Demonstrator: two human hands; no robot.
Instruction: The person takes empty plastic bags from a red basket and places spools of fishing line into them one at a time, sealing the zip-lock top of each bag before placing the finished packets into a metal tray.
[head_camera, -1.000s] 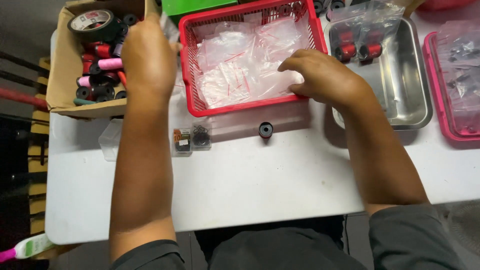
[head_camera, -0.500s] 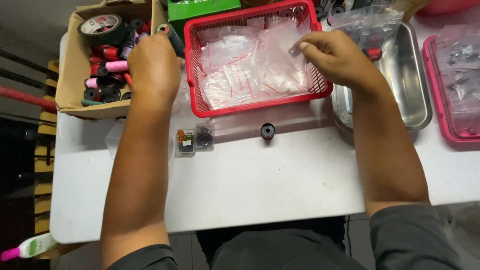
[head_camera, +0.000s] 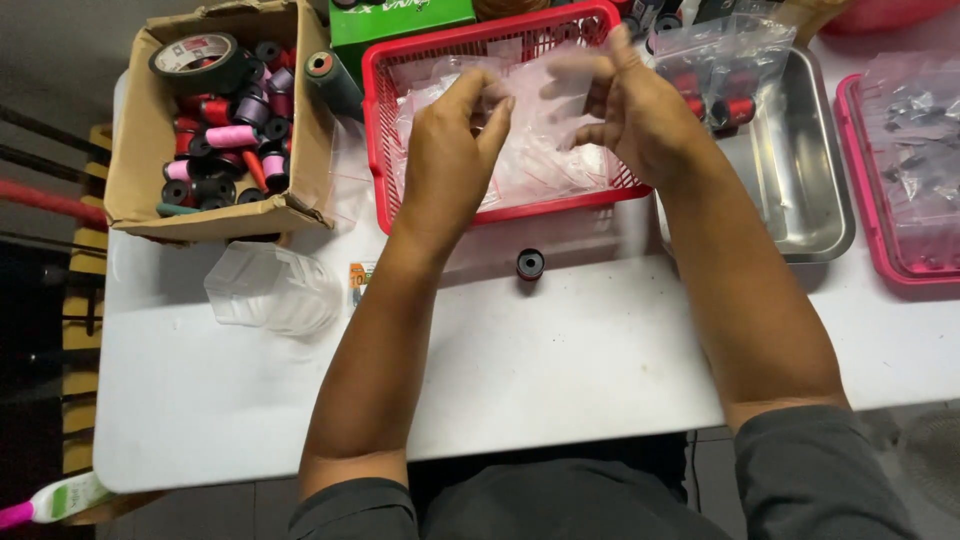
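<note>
Both my hands are raised over the red plastic basket (head_camera: 385, 150), which is full of small clear plastic bags. My right hand (head_camera: 632, 112) pinches one clear bag (head_camera: 560, 75) at its right side. My left hand (head_camera: 452, 145) meets the same bag at its left edge, fingers closed on it. The bag is blurred and looks empty. A single black thread spool (head_camera: 530, 264) stands on the white table (head_camera: 560, 360) just in front of the basket, below my hands.
A cardboard box (head_camera: 150, 170) of thread spools and a tape roll sits at the left, with a clear plastic tub (head_camera: 272, 290) in front of it. A steel tray (head_camera: 800, 190) holding bagged spools and a pink tray (head_camera: 905, 265) lie at the right. A green box (head_camera: 400, 25) stands behind.
My left hand left the cardboard box and came right over the basket. My right hand lifted a clear bag out of the basket, and both hands now hold it.
</note>
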